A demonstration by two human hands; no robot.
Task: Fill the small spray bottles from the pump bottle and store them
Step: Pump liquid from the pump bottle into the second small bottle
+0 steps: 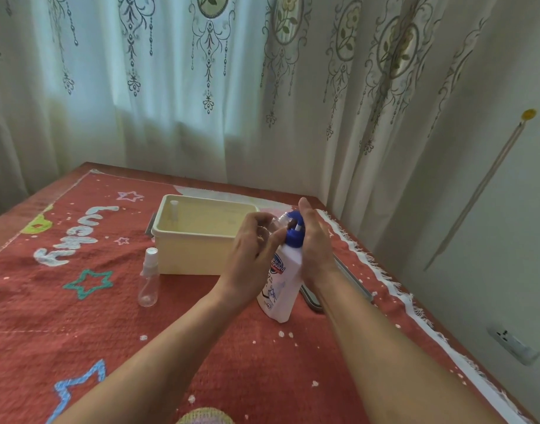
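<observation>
Cream bin (pixel 189 255) near cloth's (pixel 201 347) far edge

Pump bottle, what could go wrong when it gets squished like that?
1. The small clear bottle, held by the left hand at the blue pump head, looks narrow, so soap might miss and drip on the red cloth.
2. The pump bottle looks tilted under the right hand; a hard push could tip it.
</observation>
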